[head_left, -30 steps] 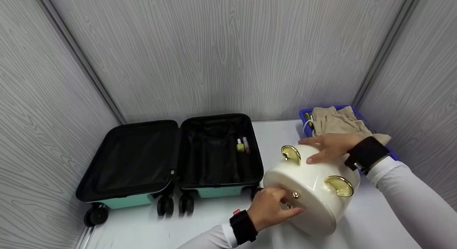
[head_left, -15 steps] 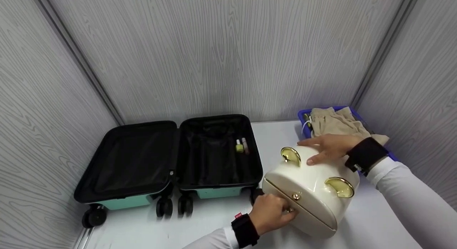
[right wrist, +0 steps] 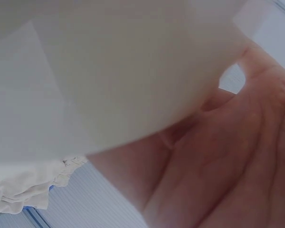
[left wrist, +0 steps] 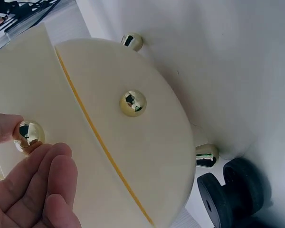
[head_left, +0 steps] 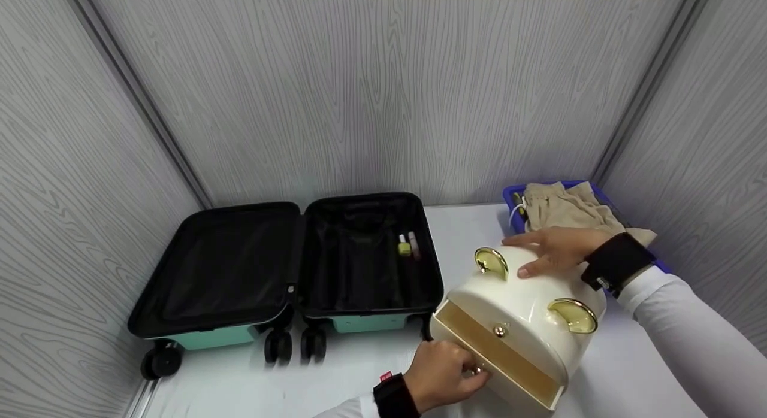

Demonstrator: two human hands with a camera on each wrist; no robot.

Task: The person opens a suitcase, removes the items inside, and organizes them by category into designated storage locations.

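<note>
glossy cream round-fronted cosmetic case with gold ear-shaped handles (head_left: 527, 310), tipped on the white table. lower drawer front with gold ball knob (left wrist: 29, 134) drawn slightly outward; tan inner edge exposed. upper gold ball knob (head_left: 498, 330) centred above.

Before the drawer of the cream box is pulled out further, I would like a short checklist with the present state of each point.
1. Left hand pinches the lower gold knob: ok, fingers curl round it.
2. Right hand rests flat on the cream box to steady it: ok.
3. Drawer has started to slide out: ok, a tan gap shows above it.
4. Room in front of the drawer on the white table: ok.
5. Drawer contents: cannot tell, the inside is hidden.
6. Open suitcase stands apart from the box: ok.
</note>
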